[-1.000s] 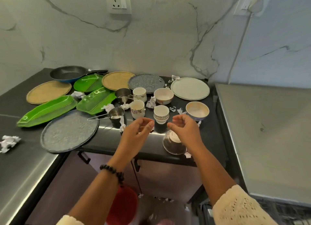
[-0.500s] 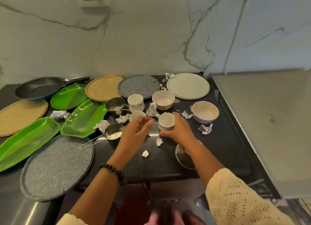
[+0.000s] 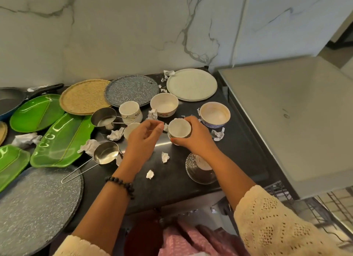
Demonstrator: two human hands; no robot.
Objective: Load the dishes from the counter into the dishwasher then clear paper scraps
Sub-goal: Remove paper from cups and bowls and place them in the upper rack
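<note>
My right hand (image 3: 196, 139) is wrapped around a small white patterned cup (image 3: 179, 128) at the middle of the dark counter (image 3: 238, 156). My left hand (image 3: 143, 139) hovers just left of it with fingers loosely curled and nothing in them, partly covering another white cup (image 3: 129, 128). A third cup (image 3: 130, 110), two bowls (image 3: 164, 104) (image 3: 214, 114) and a glass bowl (image 3: 200, 171) stand around them. Crumpled paper scraps (image 3: 165, 157) lie scattered between the dishes. The dishwasher rack (image 3: 324, 208) shows at the lower right.
Green leaf-shaped plates (image 3: 61, 141), a tan plate (image 3: 84, 97), grey speckled plates (image 3: 131, 89) (image 3: 34, 204), a cream plate (image 3: 192, 84), two steel measuring cups (image 3: 106, 154) (image 3: 104, 118) and a pan (image 3: 9, 100) fill the counter's left and back. A grey appliance top (image 3: 286, 112) lies to the right.
The view has tilted down and closer. My right hand reached forward and closed around the small cup. My left hand moved in beside it.
</note>
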